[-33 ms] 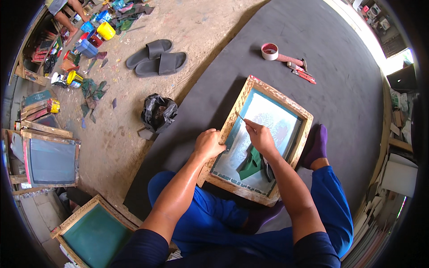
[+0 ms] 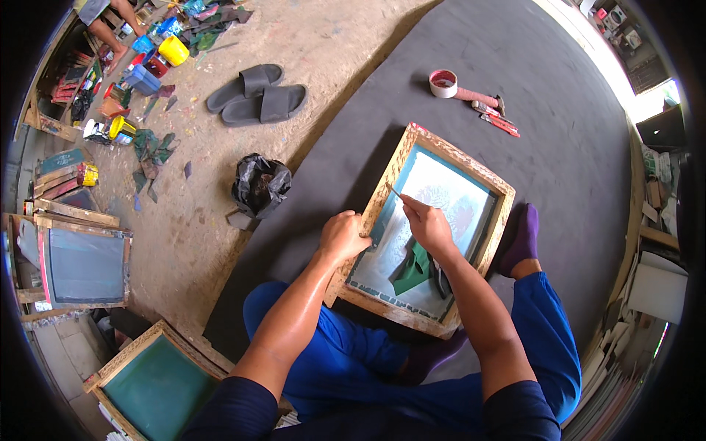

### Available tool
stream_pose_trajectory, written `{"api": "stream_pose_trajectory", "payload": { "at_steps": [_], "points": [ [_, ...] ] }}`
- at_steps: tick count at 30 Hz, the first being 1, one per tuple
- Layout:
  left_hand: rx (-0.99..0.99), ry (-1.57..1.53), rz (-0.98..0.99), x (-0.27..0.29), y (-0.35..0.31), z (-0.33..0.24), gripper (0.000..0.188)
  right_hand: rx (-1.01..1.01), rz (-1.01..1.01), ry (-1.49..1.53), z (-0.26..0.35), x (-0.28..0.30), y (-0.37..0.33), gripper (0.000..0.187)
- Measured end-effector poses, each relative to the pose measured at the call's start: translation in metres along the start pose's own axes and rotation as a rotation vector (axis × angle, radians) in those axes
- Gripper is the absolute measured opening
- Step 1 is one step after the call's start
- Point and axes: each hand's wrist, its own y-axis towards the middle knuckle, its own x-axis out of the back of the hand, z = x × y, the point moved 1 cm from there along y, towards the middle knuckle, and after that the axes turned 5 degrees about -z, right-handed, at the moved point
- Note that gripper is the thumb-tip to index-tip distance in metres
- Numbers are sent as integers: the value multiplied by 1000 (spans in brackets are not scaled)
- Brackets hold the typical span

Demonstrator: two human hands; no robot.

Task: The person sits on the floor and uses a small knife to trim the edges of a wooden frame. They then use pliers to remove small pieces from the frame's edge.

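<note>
**A:** Frames everywhere lol. Far left there's a wooden screen frame with grey mesh [image 2: 84, 266] leaning by the wall, and another with green mesh [image 2: 156, 388] at the bottom left. What's the person actually working on?

**B:** Wooden screen frame [image 2: 482, 180] lying flat on the dark grey mat [image 2: 559, 147], right in front of their crossed legs. Mesh is pale with a teal border, a faint reddish pattern shows through, and a folded green rag [image 2: 413, 270] lies on it near the lower edge.

**A:** Hands?

**B:** Left hand [image 2: 343, 237] is curled over the frame's left rail, fingers wrapped on the wood. Right hand [image 2: 426, 224] is pinched shut around a thin stick [image 2: 395, 192], tip at the mesh near the top-left corner. Can't tell if it's a brush or a blade.

**A:** Any containers or packs?

**B:** Upper left on the dirt floor: a yellow tub [image 2: 173, 50], a blue box [image 2: 142, 78], small tins, all too small to read. Black plastic bag [image 2: 260, 185] just left of the mat, grey sandals [image 2: 257, 92] above it. Upper right on the mat there's a tape roll [image 2: 443, 83], red inside, beside some red-handled tools [image 2: 494, 117].
</note>
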Motion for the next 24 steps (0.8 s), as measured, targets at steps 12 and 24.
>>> {"api": "stream_pose_trajectory", "payload": {
  "at_steps": [12, 24],
  "points": [
    [32, -34, 0, -3, -5, -2, 34, -60, 11, 22, 1, 9, -8, 29],
    [4, 6, 7, -1, 0, 2, 36, 11, -21, 7, -13, -6, -2, 30]
  ]
}}
